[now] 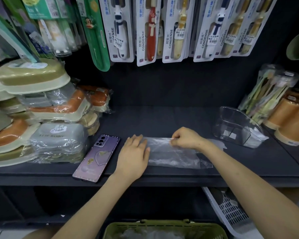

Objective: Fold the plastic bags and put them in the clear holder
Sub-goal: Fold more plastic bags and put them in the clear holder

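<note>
- Head view: The plastic bag (171,152) lies flat on the dark shelf (179,118), near the front edge. I think it is thin, light, soft and slippery, so its edges are the best place to hold.
- My left hand (134,152) is open and flat, pressing down the bag's left end.
- My right hand (185,138) pinches the bag's far edge.
- The clear holder (238,128) stands to the right.

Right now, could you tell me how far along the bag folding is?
Early. The clear plastic holder at the right of the dark shelf seems to hold a few folded pieces. One thin transparent plastic bag lies flat: the left hand presses its left end, the right hand pinches its far edge. More bags appear to wait in the green basket below.
</note>
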Motion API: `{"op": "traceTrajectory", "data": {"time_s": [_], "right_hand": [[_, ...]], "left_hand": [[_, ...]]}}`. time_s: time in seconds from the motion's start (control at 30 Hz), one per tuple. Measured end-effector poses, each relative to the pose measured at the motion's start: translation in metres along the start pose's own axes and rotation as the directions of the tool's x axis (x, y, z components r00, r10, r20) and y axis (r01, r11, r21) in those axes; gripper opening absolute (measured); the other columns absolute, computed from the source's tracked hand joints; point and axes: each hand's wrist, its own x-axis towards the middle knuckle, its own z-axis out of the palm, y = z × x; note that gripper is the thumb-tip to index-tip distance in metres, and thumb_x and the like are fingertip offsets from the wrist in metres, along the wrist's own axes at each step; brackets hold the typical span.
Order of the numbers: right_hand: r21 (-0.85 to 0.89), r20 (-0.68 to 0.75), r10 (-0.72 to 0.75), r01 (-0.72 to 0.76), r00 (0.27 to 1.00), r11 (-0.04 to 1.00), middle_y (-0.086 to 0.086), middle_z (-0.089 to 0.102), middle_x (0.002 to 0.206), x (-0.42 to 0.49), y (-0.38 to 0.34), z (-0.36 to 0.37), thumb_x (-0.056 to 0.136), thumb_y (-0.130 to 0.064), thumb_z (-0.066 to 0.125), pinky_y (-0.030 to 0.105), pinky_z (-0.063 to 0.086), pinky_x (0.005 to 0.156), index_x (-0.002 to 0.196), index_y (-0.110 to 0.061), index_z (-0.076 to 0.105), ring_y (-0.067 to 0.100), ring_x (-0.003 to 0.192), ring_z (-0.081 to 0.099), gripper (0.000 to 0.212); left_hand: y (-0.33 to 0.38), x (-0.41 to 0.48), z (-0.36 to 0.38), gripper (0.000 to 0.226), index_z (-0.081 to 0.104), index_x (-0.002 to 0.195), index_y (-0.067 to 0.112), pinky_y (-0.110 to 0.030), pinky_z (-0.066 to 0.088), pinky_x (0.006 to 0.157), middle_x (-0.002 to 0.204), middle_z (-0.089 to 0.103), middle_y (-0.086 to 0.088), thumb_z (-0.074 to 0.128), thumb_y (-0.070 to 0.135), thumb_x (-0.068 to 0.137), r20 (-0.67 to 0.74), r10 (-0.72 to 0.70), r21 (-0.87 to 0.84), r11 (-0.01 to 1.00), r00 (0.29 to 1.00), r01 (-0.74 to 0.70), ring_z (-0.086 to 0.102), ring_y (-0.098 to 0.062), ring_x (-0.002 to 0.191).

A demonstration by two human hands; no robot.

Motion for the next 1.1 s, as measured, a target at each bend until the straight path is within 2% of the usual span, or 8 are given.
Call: {"op": "traceTrajectory", "data": {"time_s": [0.17, 0.4, 0.5, 0.6, 0.67, 0.77, 0.9, 1.1], "right_hand": [[0.048, -0.019, 0.004, -0.003, 1.0, 0.999, 0.005, 0.041, 0.063, 0.002, 0.001, 0.002, 0.079, -0.018, 0.059, 0.029, 0.03, 0.057, 0.061, -0.015, 0.051, 0.016, 0.061, 0.038, 0.021], [0.043, -0.017, 0.023, -0.022, 1.0, 0.999, 0.004, 0.041, 0.062, 0.004, 0.003, 0.003, 0.078, -0.017, 0.058, 0.029, 0.029, 0.055, 0.061, -0.013, 0.05, 0.017, 0.061, 0.037, 0.02], [0.031, -0.021, 0.005, -0.005, 1.0, 1.0, -0.008, 0.064, 0.086, -0.001, 0.005, -0.004, 0.086, -0.029, 0.06, 0.031, 0.042, 0.079, 0.085, -0.025, 0.065, 0.013, 0.082, 0.057, 0.007], [-0.204, -0.264, -0.067, 0.012, 0.962, 0.979, -0.004, 0.059, 0.126, -0.012, 0.009, 0.002, 0.091, -0.045, 0.054, 0.042, 0.025, 0.107, 0.131, -0.029, 0.055, 0.022, 0.119, 0.052, 0.043], [-0.406, -0.427, -0.261, 0.074, 0.866, 0.911, 0.005, 0.061, 0.128, -0.022, 0.003, 0.025, 0.089, -0.042, 0.047, 0.052, 0.021, 0.112, 0.131, -0.02, 0.058, 0.027, 0.121, 0.054, 0.049], [-0.564, -0.322, -0.402, 0.168, 0.857, 0.809, 0.012, 0.066, 0.122, -0.028, -0.007, 0.067, 0.09, -0.043, 0.033, 0.057, 0.022, 0.111, 0.122, -0.015, 0.066, 0.031, 0.116, 0.061, 0.054], [-0.456, -0.178, -0.167, 0.069, 0.97, 0.887, 0.007, 0.019, 0.159, -0.038, 0.008, 0.07, 0.075, -0.068, -0.029, 0.053, -0.013, 0.115, 0.151, -0.031, 0.023, 0.025, 0.148, 0.015, 0.1], [-0.388, -0.248, 0.117, -0.209, 0.962, 0.897, -0.005, 0.001, 0.162, -0.07, 0.091, 0.032, 0.058, -0.079, -0.033, 0.05, -0.015, 0.116, 0.152, -0.039, 0.003, 0.015, 0.149, -0.004, 0.108]], "left_hand": [[0.004, 0.005, 0.005, 0.083, 0.025, 0.151, 0.013, -0.023, -0.005, 0.114, 0.16, 0.018, -0.002, -0.002, 0.057, 0.086, 0.162, -0.001, 0.035, 0.999, 0.987, -0.005, 0.009, -0.02, 0.149], [-0.003, 0.004, 0.014, 0.098, 0.004, 0.154, 0.016, -0.023, -0.011, 0.115, 0.162, 0.004, -0.004, -0.011, 0.067, 0.071, 0.239, -0.016, 0.019, 1.0, 0.971, 0.012, -0.004, -0.016, 0.149], [-0.001, 0.004, 0.015, 0.101, 0.003, 0.154, 0.015, -0.025, -0.013, 0.114, 0.162, 0.0, -0.006, -0.013, 0.068, 0.07, 0.245, -0.029, 0.066, 0.998, 0.969, 0.013, -0.006, -0.017, 0.149], [0.0, 0.004, 0.015, 0.102, 0.0, 0.154, 0.017, -0.028, -0.014, 0.116, 0.162, -0.005, -0.007, -0.015, 0.07, 0.068, 0.252, -0.04, 0.106, 0.994, 0.967, 0.014, -0.01, -0.018, 0.148], [0.0, 0.004, 0.015, 0.102, -0.001, 0.154, 0.02, -0.031, -0.013, 0.117, 0.161, -0.007, -0.009, -0.016, 0.071, 0.067, 0.262, -0.055, 0.126, 0.992, 0.964, 0.022, -0.012, -0.02, 0.148], [0.001, 0.004, 0.016, 0.105, -0.004, 0.153, 0.027, -0.033, -0.014, 0.118, 0.16, -0.01, -0.013, -0.019, 0.078, 0.063, 0.281, -0.067, 0.132, 0.991, 0.957, 0.03, -0.014, -0.023, 0.148], [-0.001, 0.006, 0.016, 0.096, -0.003, 0.153, 0.036, -0.033, -0.013, 0.118, 0.161, -0.011, -0.012, -0.014, 0.075, 0.065, 0.3, -0.079, 0.121, 0.992, 0.951, 0.044, -0.014, -0.023, 0.148], [0.001, 0.006, 0.013, 0.095, -0.003, 0.153, 0.037, -0.033, -0.013, 0.119, 0.161, -0.012, -0.011, -0.015, 0.074, 0.065, 0.312, -0.085, 0.142, 0.989, 0.946, 0.042, -0.015, -0.023, 0.148]]}}
